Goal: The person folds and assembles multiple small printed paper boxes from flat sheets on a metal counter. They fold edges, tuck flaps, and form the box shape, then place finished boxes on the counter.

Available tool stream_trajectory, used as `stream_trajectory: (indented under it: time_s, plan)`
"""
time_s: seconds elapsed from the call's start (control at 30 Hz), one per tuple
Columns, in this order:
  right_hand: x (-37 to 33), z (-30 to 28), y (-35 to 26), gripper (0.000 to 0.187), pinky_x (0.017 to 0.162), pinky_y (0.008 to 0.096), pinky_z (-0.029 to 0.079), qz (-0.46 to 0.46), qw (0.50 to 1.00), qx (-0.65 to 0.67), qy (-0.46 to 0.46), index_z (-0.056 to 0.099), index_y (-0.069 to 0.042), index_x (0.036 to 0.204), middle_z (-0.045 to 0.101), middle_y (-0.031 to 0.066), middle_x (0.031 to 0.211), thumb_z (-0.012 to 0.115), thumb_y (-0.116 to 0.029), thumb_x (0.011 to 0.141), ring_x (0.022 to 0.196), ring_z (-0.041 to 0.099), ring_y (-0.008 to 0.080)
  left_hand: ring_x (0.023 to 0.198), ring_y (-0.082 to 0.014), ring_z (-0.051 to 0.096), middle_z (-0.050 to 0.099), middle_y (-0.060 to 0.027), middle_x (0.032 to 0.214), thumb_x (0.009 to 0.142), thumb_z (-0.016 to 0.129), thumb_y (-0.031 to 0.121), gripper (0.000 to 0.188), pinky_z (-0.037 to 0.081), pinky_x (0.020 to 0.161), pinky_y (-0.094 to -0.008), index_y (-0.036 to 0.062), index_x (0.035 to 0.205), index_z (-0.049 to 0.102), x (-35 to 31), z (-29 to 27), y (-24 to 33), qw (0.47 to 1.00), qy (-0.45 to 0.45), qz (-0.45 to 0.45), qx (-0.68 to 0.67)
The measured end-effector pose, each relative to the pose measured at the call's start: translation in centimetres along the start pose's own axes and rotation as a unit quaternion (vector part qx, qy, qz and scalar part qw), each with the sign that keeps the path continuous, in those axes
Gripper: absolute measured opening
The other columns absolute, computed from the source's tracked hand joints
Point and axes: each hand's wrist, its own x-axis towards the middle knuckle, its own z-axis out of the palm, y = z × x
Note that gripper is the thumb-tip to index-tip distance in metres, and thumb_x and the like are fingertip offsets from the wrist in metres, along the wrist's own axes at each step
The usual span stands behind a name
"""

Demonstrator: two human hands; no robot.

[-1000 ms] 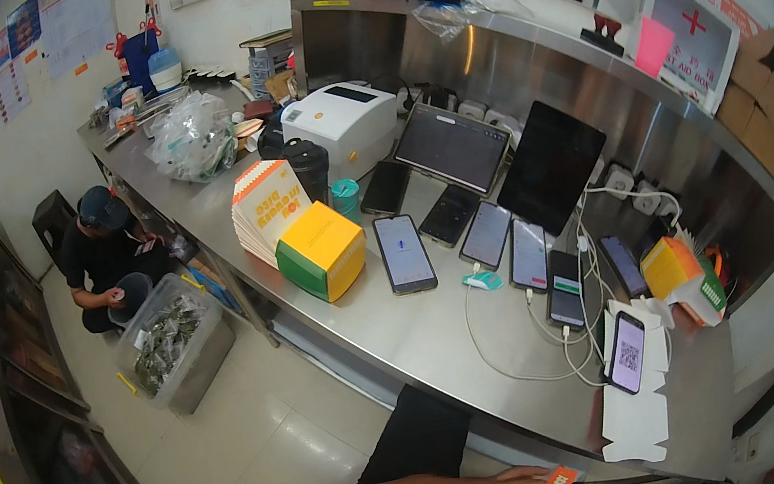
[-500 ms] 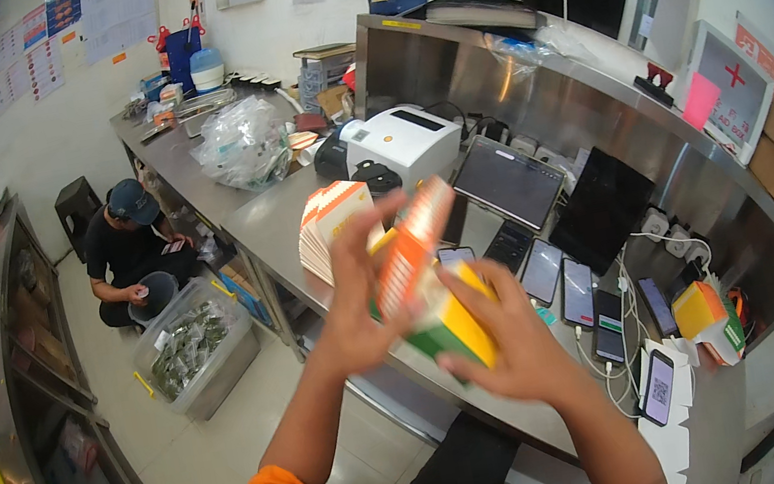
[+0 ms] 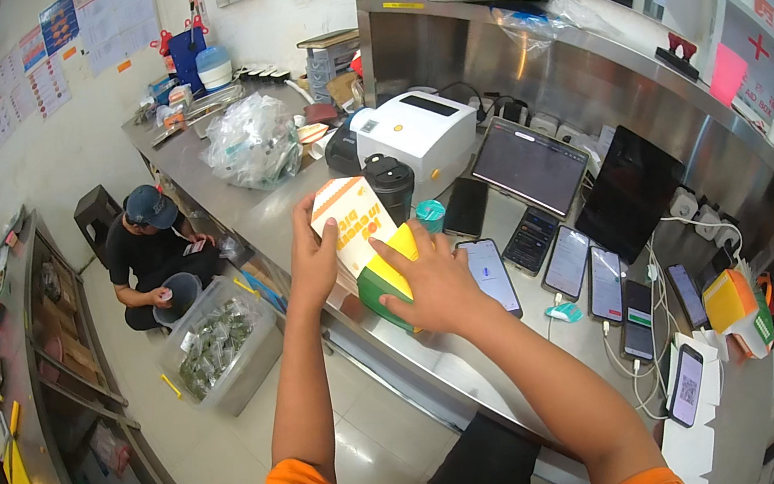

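Observation:
Both of my hands hold a paper carton [image 3: 349, 215] above the near edge of the steel counter. It has a white and orange printed panel on the left and a yellow and green panel on the right. My left hand [image 3: 309, 262] grips the white panel's edge, thumb on its front. Over the yellow and green side lies my right hand [image 3: 439, 284], fingers curved around it and thumb lower down. Just behind the carton stands a black lidded cup [image 3: 390, 184]. Beside my right hand, a phone [image 3: 490, 278] lies with its screen lit.
A white printer [image 3: 419, 136], a tablet [image 3: 530, 164] and several cabled phones crowd the counter [image 3: 488, 368]. Another yellow and orange carton [image 3: 733, 304] stands at the right. On the floor at left, a person [image 3: 154, 243] sits by a plastic tub [image 3: 237, 382] of green packets.
The carton between my hands has turned, and its white printed face now shows. My right hand has moved left and up. The fanned carton stack seen earlier is no longer distinguishable.

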Motion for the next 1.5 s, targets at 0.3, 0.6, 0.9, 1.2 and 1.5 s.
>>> stream_trajectory:
  time_s: [0.3,0.6,0.9,1.2,1.5]
  plan:
    - [0.4,1.5,0.2,0.084,0.112,0.0682,0.036,0.015,1.000,0.000,0.002,0.034,-0.039,0.165,0.027,0.0307,0.165,0.064,-0.054,0.088,0.145,0.037,0.0526,0.128,-0.0239,0.061,0.060,-0.0156,0.146,0.090,0.067,-0.002,0.052,0.052,0.102,-0.0377,0.0061,0.141,0.057,1.7,0.0,1.6,0.993,-0.046,-0.081,-0.069]
    - [0.2,1.6,0.1,0.086,0.114,0.0670,0.035,0.033,0.999,0.009,-0.018,0.030,-0.040,0.166,0.025,0.0249,0.170,0.063,-0.059,0.088,0.151,0.034,0.0469,0.113,-0.0389,0.066,0.071,-0.0161,0.124,0.081,0.085,0.024,0.036,0.051,0.097,-0.0454,0.0124,0.112,0.070,1.7,0.9,3.0,0.840,0.012,0.097,0.533]
    - [-9.7,3.8,0.6,0.078,0.117,0.0670,0.030,-0.046,0.962,0.156,0.219,0.043,-0.004,0.157,0.033,0.0300,0.163,0.070,-0.042,0.094,0.148,0.033,0.0510,0.116,-0.0371,0.065,0.072,-0.0169,0.119,0.087,0.064,0.000,0.023,0.048,0.103,-0.0470,0.0030,0.108,0.073,3.0,0.1,-6.6,0.965,-0.202,0.061,0.157]
    - [-46.9,2.3,-0.5,0.023,0.086,0.0416,0.058,0.205,0.906,0.347,0.125,0.075,-0.008,0.114,0.072,0.0103,0.098,0.063,-0.025,0.103,0.095,0.071,0.0307,0.096,-0.0292,0.063,0.066,-0.0133,0.102,0.092,0.060,-0.009,0.016,0.050,0.097,-0.0409,-0.0006,0.105,0.063,-6.5,8.2,12.0,0.901,0.100,0.388,0.167]
    - [-57.5,3.5,-5.9,0.017,0.071,0.0376,0.055,0.483,0.764,0.299,0.307,0.076,-0.005,0.110,0.073,0.0131,0.096,0.068,-0.016,0.100,0.081,0.071,0.0288,0.138,-0.0426,0.053,0.056,-0.0274,0.147,0.092,0.072,0.057,0.087,0.051,0.108,-0.0474,-0.0089,0.144,0.051,-36.3,37.2,26.9,0.703,-0.578,0.399,0.111]
